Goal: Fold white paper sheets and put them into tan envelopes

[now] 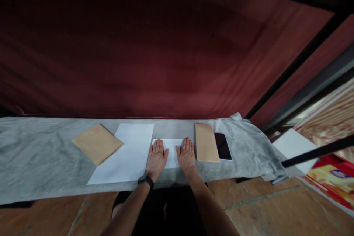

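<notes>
A small white sheet of paper, which looks folded, lies on the grey cloth in front of me. My left hand rests flat on its left end, fingers stretched out and pointing away from me. On the right end my right hand lies flat in the same way, fingers extended. Left of my left hand is a larger white sheet, and a brown envelope lies over part of it. Close by my right hand sits another brown envelope.
A phone with a dark screen lies against the right envelope. The grey cloth covers a narrow table set before a dark red wall. Black bars and a red printed box stand at the right.
</notes>
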Demonstrator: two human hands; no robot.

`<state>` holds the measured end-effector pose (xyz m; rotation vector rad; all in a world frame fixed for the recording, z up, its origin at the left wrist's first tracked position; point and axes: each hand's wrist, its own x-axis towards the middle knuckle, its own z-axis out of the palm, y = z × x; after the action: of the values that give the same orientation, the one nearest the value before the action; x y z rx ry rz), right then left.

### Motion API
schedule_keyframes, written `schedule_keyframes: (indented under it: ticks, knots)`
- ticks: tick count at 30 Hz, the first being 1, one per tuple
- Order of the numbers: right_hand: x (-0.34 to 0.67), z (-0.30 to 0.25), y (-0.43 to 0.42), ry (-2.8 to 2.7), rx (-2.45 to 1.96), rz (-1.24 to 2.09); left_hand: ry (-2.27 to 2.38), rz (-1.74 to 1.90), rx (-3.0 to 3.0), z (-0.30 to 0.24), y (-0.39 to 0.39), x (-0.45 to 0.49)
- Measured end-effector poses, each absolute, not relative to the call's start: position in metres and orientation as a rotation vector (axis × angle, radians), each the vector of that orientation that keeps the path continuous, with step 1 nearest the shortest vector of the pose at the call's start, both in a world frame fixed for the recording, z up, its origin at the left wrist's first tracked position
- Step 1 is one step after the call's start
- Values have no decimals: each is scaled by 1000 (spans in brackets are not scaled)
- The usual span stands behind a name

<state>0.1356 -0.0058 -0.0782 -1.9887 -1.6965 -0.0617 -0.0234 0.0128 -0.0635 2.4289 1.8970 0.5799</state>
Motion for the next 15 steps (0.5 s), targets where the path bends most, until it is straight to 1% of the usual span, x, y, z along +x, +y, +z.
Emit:
schedule_keyframes:
  ticks: [4,9,12,15]
  knots:
    - [137,-78,-6,-1689,-2000,-65,1894,721,2379,-76,-4,-36]
    - [134,-70,-12,-1674,-1987,-113,1847,854,2292,-90,-46,-54]
    - [118,-69,-31,-1795,-1858,-134,1812,925,2146,-87,-61,-55]
    - [96,-77,-60,-1989,-1665,-98,1776,997,1839,-75,-60,-51]
